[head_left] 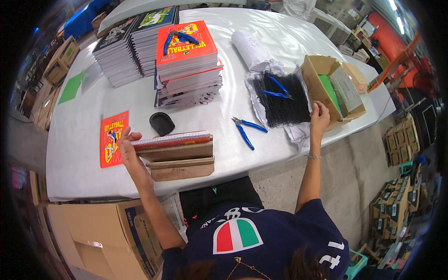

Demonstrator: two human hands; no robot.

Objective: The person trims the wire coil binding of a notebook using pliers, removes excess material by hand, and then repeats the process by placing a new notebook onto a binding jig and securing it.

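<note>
A large white plastic-covered table [261, 42] is seen from above, its near edge curving across the middle of the view. Tall stacks of spiral-less notebooks with red and orange printed covers [187, 60] are piled at its far centre, with darker-covered stacks just to their left. A brown open cardboard box [313, 70] stands at the table's right corner. Beside it lies a sheet of clear plastic bearing a heap of black wire binding combs [282, 100], with a small pair of blue-handled cutters resting on top.

Near the front edge, a loose block of ruled pages topped with a red cover and backed by brown cardboard [175, 151] is steadied by the left hand [127, 149], whose fingers are pressed flat against the block's left end rather than closed around it. The right hand [319, 116] is stretched out to the edge of the black combs; its fingers are curled there, but whether one is pinched cannot be told.

The step in hand appears to be fetching a binding comb for the held block. The next move would call for lifting one comb free without dragging its neighbours.

A second pair of blue-handled pliers [246, 128] lies between block and combs, near the table's edge. A black oval pad [161, 123] and a single loose red cover [113, 138] lie close by. Bare tabletop is left between the hands.
</note>
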